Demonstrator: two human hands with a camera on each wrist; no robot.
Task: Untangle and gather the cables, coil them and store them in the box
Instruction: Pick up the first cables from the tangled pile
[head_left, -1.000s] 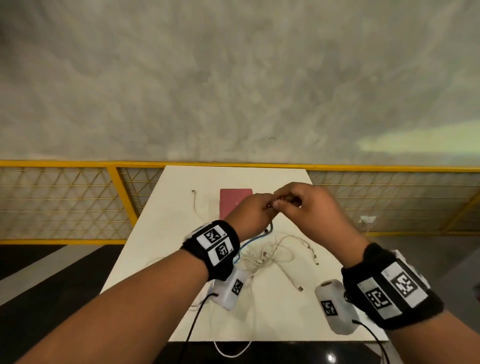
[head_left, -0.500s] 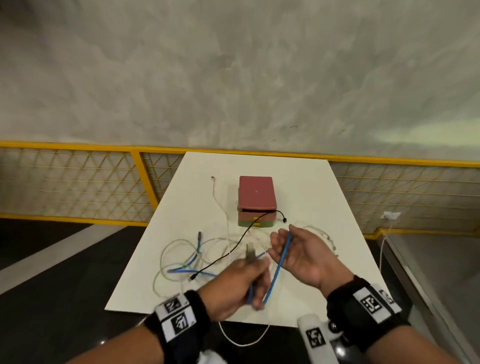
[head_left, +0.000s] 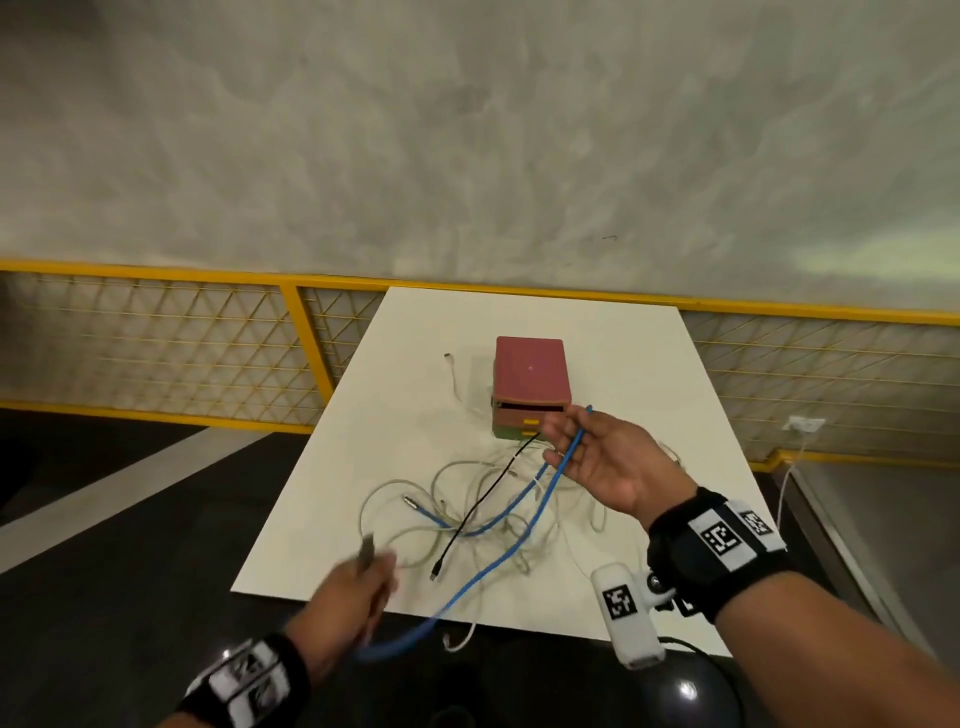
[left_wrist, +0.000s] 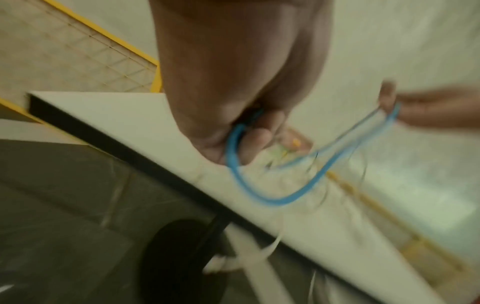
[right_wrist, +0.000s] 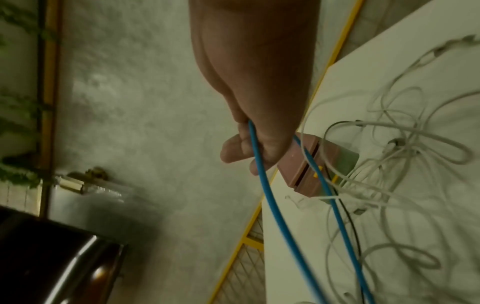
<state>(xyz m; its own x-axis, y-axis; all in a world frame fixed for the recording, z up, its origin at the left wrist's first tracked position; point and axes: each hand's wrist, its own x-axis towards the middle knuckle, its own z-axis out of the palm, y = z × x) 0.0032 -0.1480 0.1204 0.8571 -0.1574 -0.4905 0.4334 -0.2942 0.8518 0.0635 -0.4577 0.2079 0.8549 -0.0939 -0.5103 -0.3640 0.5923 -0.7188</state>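
A blue cable (head_left: 498, 561) stretches between my two hands above the white table (head_left: 623, 353). My left hand (head_left: 363, 577), blurred at the table's near edge, grips one plug end of it; the left wrist view shows the blue cable (left_wrist: 285, 201) curving out of the left hand (left_wrist: 249, 131). Just in front of the red box (head_left: 530, 371), my right hand (head_left: 576, 441) is raised palm up, fingers curled round a bend of the cable. From the right hand (right_wrist: 249, 148), two blue cable (right_wrist: 275, 209) strands hang. White cables (head_left: 519, 525) and a black cable (head_left: 478, 506) lie tangled below.
The box's top drawer stands slightly ajar. A yellow mesh railing (head_left: 306, 338) runs behind the table, with a grey wall beyond. One white cable end hangs over the near table edge (head_left: 462, 642). A dark round object (head_left: 685, 691) sits below my right wrist.
My left hand has pulled down and left to the near table edge, drawing the blue cable out long. My right hand has lifted toward the box with the cable's bend.
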